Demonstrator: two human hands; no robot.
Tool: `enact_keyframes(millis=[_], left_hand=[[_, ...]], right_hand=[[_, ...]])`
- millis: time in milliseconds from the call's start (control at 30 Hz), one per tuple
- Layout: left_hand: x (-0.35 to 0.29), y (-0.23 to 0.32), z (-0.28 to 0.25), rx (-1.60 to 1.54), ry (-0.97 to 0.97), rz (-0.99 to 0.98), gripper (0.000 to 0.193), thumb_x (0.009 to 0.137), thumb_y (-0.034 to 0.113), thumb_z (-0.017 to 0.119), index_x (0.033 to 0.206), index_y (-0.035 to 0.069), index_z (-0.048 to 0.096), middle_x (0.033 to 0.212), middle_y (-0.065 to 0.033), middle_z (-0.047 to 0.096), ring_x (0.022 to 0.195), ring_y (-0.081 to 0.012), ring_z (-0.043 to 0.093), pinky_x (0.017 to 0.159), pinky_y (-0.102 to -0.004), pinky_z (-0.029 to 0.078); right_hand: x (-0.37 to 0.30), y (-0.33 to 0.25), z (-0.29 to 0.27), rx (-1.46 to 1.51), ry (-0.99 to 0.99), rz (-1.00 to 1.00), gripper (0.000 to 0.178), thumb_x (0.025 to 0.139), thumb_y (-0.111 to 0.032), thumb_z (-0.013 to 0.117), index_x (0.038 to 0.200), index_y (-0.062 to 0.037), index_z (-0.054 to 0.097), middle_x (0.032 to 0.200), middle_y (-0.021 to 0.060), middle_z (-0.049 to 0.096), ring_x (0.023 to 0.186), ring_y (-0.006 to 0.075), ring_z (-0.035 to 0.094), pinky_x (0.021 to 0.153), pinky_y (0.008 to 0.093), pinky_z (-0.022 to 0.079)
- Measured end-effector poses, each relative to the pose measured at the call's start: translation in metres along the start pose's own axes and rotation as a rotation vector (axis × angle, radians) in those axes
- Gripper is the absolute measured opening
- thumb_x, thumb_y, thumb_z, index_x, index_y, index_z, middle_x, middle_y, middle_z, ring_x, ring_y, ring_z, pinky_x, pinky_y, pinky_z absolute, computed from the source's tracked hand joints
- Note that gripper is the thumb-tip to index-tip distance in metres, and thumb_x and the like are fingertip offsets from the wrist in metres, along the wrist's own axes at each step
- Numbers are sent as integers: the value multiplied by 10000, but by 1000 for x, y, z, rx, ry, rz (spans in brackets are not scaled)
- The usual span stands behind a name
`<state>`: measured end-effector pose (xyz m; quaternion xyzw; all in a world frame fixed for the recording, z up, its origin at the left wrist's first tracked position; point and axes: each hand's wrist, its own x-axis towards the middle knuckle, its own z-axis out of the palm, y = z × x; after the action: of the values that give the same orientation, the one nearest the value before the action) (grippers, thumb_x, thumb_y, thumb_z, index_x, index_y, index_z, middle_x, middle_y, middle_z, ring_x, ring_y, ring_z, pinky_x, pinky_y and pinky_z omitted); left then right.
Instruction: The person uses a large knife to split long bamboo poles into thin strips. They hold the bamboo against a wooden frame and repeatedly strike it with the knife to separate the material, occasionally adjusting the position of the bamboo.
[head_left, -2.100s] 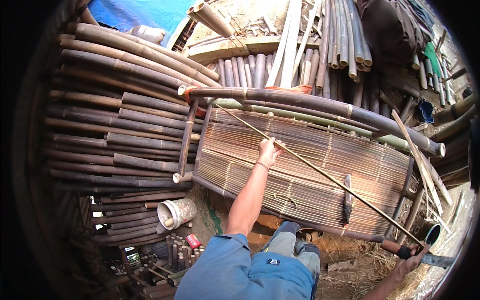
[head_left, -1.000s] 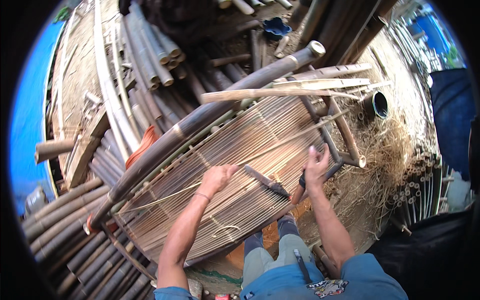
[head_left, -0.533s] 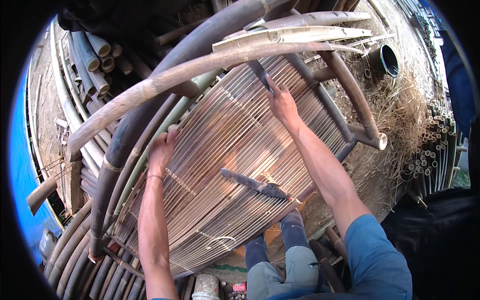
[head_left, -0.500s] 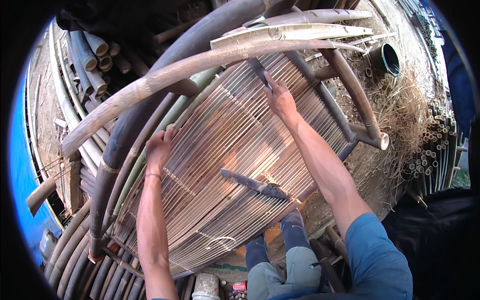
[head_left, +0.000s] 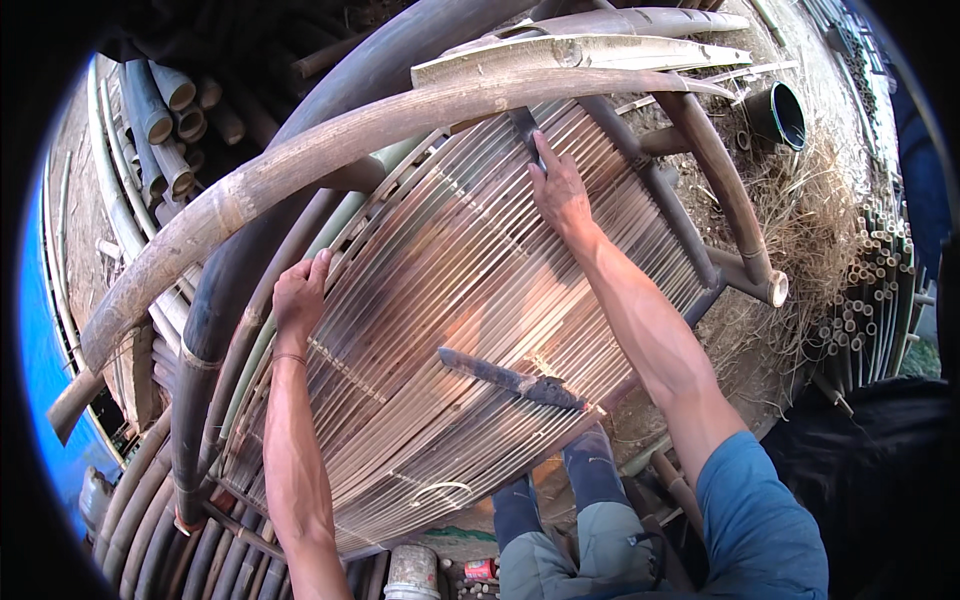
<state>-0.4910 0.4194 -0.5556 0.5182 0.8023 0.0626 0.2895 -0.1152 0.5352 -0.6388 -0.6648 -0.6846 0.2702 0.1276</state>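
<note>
The left hand (head_left: pixel 300 292) is curling beside a smooth, round green bamboo rail (head_left: pixel 345 214); its grip cannot be confirmed. Thin, straight slats are ribbing the bamboo bench (head_left: pixel 400 290), where a worn, flat knife (head_left: pixel 495 373) is lying. The right hand (head_left: pixel 562 198) is gripping a dark, flat blade (head_left: pixel 522 123) over the far slats. Against one second earlier, both hands are now sitting farther across the bench.

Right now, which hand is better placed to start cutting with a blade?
Probably the right hand: it holds a dark blade. The left hand is by the bench, no blade showing in it.
</note>
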Motion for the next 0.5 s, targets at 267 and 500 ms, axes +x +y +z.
enact_keyframes(millis=[267, 500], left_hand=[[-2, 2, -1, -3, 7, -31, 593, 930, 538, 500, 734, -17, 574, 665, -249, 512, 598, -395, 504, 586, -448, 405], [-3, -5, 6, 36, 36, -18, 563, 934, 521, 505, 761, -9, 585, 650, -239, 497, 581, -361, 484, 592, -430, 413]], right_hand=[[1, -1, -2, 25, -27, 12, 518, 957, -236, 502, 1454, -206, 359, 985, 213, 503, 857, 372, 590, 777, 452, 510], [3, 0, -2, 28, -19, 39, 509, 954, -220, 502, 1445, -189, 373, 1017, 234, 506, 883, 390, 590, 804, 456, 506]])
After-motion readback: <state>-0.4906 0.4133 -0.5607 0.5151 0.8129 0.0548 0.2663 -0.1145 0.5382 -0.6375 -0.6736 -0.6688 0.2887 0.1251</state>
